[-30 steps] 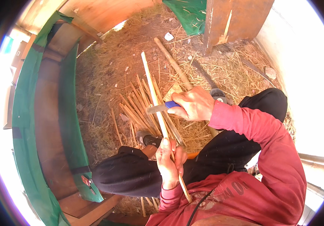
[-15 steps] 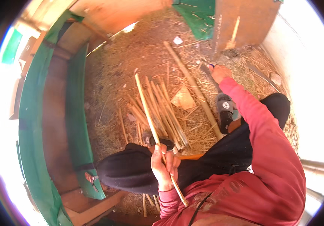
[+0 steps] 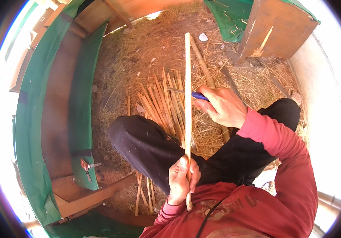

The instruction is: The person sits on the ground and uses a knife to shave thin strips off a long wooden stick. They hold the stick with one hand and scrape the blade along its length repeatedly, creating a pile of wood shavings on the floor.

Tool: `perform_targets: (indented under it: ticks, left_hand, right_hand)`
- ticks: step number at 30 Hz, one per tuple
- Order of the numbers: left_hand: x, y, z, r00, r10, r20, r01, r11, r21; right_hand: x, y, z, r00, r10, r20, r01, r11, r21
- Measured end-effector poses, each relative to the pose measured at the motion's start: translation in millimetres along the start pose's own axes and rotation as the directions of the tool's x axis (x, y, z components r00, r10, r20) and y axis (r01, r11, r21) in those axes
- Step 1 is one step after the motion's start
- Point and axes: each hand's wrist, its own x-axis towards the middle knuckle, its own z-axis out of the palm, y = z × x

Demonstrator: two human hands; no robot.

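Note:
My left hand [image 3: 181, 180] is closed low around a long, pale split stick [image 3: 188, 127], which looks like bamboo. The stick stands out away from me, its near end at my red sweatshirt. Gripped in my right hand [image 3: 224, 106] is a knife [image 3: 199, 96] with a blue handle and a narrow blade. The blade crosses the stick partway up; whether it touches the wood I cannot tell. Beyond my knee a bundle of similar split sticks [image 3: 158, 104] lies on the ground.
A thick pole [image 3: 204, 65] lies on straw-strewn ground. Green-covered boards [image 3: 81, 91] stand at the left, with a small orange-and-metal tool [image 3: 85, 166] on one. A brown wooden panel [image 3: 283, 33] stands far right, near a white wall [image 3: 317, 87]. More sticks [image 3: 139, 194] lie by my left side.
My right hand has come in from the far right with the knife, which now crosses the stick. The stick has swung from leaning left to nearly straight ahead. My left knee has shifted.

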Motion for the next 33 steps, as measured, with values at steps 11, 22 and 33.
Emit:
perform_targets:
  ticks: [11, 22, 33]
  left_hand:
    - [55.3, 15.8, 27.6, 0.986, -0.071, -0.151, 0.052, 0.991, -0.126]
    - [74.9, 13.6, 50.1, 0.969, -0.082, -0.231, 0.082, 0.997, -0.009]
    - [84.2, 8.8, 19.7, 0.973, -0.148, -0.18, 0.101, 0.964, -0.247]
  right_hand:
    - [-19.2, 0.5, 6.4, 0.988, -0.076, -0.137, 0.073, 0.997, -0.026]
    - [12.6, 40.4, -9.8, 0.945, -0.328, 0.014, 0.302, 0.853, -0.425]
    - [32.1, 74.2, 42.8, 0.938, -0.34, 0.065, 0.332, 0.832, -0.444]
